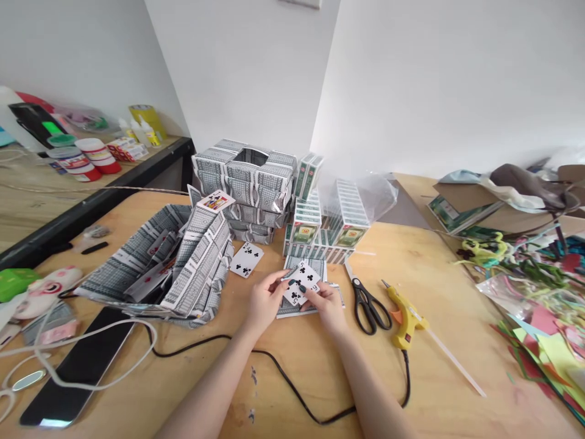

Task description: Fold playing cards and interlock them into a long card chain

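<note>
A playing card (301, 281), a five of clubs, is pinched between my left hand (270, 297) and my right hand (325, 305), a thumb of each resting on its face. Beneath it, grey-backed cards (282, 312) lie flat on the table. Left of my hands rests a loose four of clubs (247, 260), face up. A large open container folded from cards (196, 274) stands further left, with loose cards inside and a face card (216, 200) on its rim. Scissors (369, 308) and a yellow hot glue gun (406, 320) lie to my right.
Behind stand card-built boxes (247, 183) and stacked green card packs (306, 225). A black cord (287, 375) crosses the table in front of me. At left lies a phone (77, 372) with a white cable; paper scraps (543, 347) pile up at right.
</note>
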`<state>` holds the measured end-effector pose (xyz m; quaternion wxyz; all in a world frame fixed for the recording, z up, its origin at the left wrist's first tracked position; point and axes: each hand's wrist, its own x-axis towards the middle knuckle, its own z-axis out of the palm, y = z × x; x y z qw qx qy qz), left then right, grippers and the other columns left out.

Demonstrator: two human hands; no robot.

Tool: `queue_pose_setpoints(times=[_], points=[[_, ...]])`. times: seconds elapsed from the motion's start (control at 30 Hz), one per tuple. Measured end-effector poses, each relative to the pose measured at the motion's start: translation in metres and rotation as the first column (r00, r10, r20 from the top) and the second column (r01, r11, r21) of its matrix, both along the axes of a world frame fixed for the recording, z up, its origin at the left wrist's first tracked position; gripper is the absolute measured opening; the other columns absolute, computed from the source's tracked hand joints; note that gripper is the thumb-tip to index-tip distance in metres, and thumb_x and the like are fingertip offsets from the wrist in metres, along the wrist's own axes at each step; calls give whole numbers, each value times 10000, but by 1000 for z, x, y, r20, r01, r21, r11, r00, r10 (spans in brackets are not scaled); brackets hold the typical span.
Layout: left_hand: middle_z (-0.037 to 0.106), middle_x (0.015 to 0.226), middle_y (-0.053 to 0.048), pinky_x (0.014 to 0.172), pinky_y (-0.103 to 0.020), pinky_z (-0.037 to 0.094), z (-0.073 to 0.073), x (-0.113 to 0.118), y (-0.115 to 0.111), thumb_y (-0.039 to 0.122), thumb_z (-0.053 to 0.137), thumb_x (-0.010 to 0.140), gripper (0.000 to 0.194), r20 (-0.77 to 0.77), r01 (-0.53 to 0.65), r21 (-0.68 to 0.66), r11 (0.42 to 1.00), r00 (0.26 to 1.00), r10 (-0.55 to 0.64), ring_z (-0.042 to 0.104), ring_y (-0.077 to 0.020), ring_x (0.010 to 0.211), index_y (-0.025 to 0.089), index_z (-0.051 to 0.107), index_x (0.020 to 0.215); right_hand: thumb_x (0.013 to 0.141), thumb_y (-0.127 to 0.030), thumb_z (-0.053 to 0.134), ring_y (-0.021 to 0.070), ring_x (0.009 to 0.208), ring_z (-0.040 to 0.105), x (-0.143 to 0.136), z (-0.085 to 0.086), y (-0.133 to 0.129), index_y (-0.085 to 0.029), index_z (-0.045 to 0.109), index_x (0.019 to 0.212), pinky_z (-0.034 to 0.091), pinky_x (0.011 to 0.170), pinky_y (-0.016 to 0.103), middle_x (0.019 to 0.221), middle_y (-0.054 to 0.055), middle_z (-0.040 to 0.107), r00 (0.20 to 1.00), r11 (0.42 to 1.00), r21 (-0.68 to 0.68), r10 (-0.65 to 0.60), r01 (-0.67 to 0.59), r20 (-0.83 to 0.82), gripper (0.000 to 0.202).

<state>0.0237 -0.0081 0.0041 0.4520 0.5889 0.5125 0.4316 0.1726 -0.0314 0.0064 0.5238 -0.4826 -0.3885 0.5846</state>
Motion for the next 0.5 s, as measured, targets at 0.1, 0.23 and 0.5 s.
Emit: queue_pose_setpoints(times=[0.1,0.23,0.5], points=[[545,574,7,412,-181,344,3,-2,3,361,529,728,328,89,29,-65,997,996,-23,416,-68,430,129,610,946,633,-424,661,160,476,581,-2,3,-1,-152,601,640,486,443,274,589,34,646,998,999,-2,39,-39,52,279],[492,482,30,403,-174,326,8,-3,5,347,567,692,324,132,38,-125,991,991,-21,400,-64,418,111,632,905,625,-439,663,157,451,576,-2,3,-1,-154,572,624,471,418,266,558,26,632,997,999,-6,40,-40,63,299],[481,509,38,397,-175,285,7,-5,9,325,585,667,337,236,124,-268,955,970,-60,358,-50,415,100,614,915,679,-428,622,125,410,531,-2,-1,-6,-156,560,704,434,402,243,552,7,600,998,998,28,55,-56,32,281]])
